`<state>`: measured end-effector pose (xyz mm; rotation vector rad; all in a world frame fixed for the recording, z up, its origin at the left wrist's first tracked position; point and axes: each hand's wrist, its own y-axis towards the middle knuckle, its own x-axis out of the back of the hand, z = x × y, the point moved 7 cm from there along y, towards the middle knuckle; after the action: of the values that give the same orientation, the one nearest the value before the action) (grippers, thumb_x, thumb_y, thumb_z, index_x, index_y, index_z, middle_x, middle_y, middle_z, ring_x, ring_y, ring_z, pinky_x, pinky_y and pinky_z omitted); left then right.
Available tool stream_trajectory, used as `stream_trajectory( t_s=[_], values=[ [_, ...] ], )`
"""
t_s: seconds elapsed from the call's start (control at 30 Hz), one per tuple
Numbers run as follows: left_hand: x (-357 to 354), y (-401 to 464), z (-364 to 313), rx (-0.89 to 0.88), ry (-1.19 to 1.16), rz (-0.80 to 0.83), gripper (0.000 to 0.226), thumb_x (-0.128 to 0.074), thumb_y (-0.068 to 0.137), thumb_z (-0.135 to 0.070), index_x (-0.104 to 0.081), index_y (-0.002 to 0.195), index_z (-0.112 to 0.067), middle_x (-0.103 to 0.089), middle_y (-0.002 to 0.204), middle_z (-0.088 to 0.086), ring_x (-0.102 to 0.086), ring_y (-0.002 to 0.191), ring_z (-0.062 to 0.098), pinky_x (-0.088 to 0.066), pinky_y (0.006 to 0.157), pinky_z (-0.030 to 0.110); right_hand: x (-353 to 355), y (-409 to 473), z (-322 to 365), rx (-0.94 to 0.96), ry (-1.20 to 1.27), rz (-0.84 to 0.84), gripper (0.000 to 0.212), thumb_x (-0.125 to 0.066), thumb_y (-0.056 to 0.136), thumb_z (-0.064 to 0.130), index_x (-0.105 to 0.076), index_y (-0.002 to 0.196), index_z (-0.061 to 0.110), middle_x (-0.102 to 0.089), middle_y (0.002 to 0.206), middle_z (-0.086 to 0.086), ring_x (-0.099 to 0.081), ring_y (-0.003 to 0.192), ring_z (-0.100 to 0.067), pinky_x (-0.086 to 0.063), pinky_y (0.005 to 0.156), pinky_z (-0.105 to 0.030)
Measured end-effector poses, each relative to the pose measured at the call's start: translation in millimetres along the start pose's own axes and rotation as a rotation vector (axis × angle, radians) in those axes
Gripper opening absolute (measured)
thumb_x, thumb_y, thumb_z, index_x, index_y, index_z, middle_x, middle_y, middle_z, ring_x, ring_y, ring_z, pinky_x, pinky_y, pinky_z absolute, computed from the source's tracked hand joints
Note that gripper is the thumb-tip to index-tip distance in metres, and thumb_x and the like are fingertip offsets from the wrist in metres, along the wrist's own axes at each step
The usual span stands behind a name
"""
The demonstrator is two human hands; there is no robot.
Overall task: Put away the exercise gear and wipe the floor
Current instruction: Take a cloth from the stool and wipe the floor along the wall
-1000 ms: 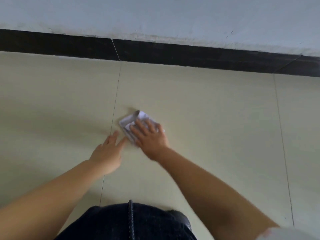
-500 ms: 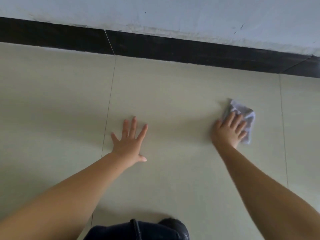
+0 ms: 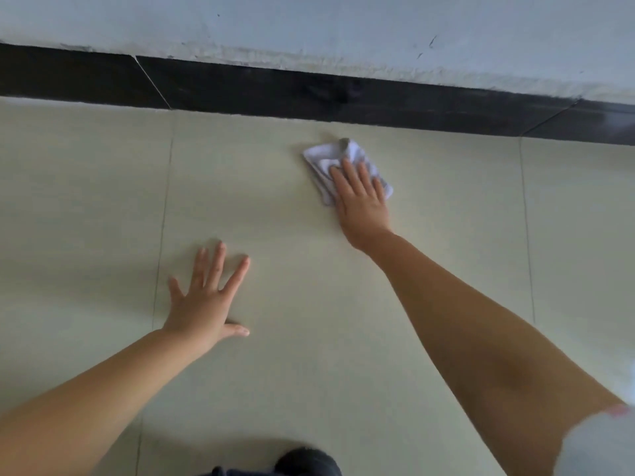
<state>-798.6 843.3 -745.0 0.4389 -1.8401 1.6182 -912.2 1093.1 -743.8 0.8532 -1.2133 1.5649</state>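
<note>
Head view: right hand (image 3: 360,197) flat on cloth (image 3: 321,163).

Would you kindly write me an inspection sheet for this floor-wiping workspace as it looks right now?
Surface: pale tiled floor, thin grout lines, no spill visible.
Job's things: white cloth folded, flat on the floor near the skirting; exercise gear nothing seen.
Clutter: nothing seen.
Grippers: right hand pressed flat on the cloth; left hand spread flat on bare floor, empty.
Cables: nothing seen.
Surroundings: black skirting beneath a scuffed pale wall.
</note>
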Motion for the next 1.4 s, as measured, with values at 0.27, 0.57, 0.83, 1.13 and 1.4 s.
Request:
stream_trajectory(
  t_s=[0.27, 0.57, 0.83, 1.13, 1.4],
  values=[
    [2.9, 2.2, -0.7, 0.045, 0.076, 0.007, 0.127, -0.065, 0.071, -0.066, 0.038, 0.131, -0.023, 0.043, 0.147, 0.007, 0.026, 0.142, 0.033, -0.019, 0.11, 0.063, 42.3, -72.3, -222.9, -0.89, 0.182, -0.146, 0.061, -0.022, 0.1, 0.043, -0.002, 0.153, 0.02, 0.004, 0.161, -0.004, 0.006, 0.147, -0.028, 0.004, 0.117, -0.048],
    [12.9, -0.5, -7.5, 0.07, 0.183, -0.001, 0.119, -0.065, 0.074, -0.062, 0.023, 0.147, -0.027, 0.03, 0.154, 0.012, 0.013, 0.146, 0.035, -0.019, 0.112, 0.058, -43.7, -68.9, 65.5, 0.158, -0.072, 0.017, 0.052, -0.031, 0.097, 0.033, -0.031, 0.148, 0.024, -0.023, 0.157, -0.005, -0.017, 0.145, -0.033, -0.01, 0.116, -0.053],
    [22.6, -1.4, -9.9, 0.079, 0.139, 0.004, 0.104, -0.062, 0.084, -0.051, 0.014, 0.15, -0.027, 0.021, 0.157, 0.013, 0.003, 0.147, 0.033, -0.014, 0.116, 0.049, 4.4, -107.5, -168.8, -0.316, 0.013, -0.159, 0.051, -0.033, 0.096, 0.026, -0.033, 0.147, 0.019, -0.028, 0.155, -0.01, -0.022, 0.145, -0.028, -0.02, 0.115, -0.051],
    [39.2, -11.0, -67.5, -0.152, 0.158, 0.141, 0.075, -0.045, 0.097, -0.034, 0.006, 0.152, -0.028, 0.016, 0.159, 0.008, -0.001, 0.148, 0.027, -0.022, 0.116, 0.044, -11.0, -147.4, -132.9, -0.558, 0.142, -0.015, 0.062, -0.027, 0.101, 0.042, -0.003, 0.153, 0.018, 0.008, 0.16, -0.006, 0.01, 0.147, -0.031, 0.007, 0.117, -0.052],
    [7.0, -18.4, -87.7, -0.173, 0.068, 0.08, 0.081, -0.053, 0.093, -0.027, 0.002, 0.152, -0.025, 0.013, 0.159, 0.012, 0.0, 0.148, 0.025, -0.025, 0.116, 0.043, -68.6, -178.5, 44.7, 0.027, 0.058, 0.181, 0.061, -0.014, 0.094, 0.044, -0.022, 0.151, 0.022, -0.012, 0.159, -0.003, -0.009, 0.147, -0.03, 0.002, 0.115, -0.049]
  ],
)
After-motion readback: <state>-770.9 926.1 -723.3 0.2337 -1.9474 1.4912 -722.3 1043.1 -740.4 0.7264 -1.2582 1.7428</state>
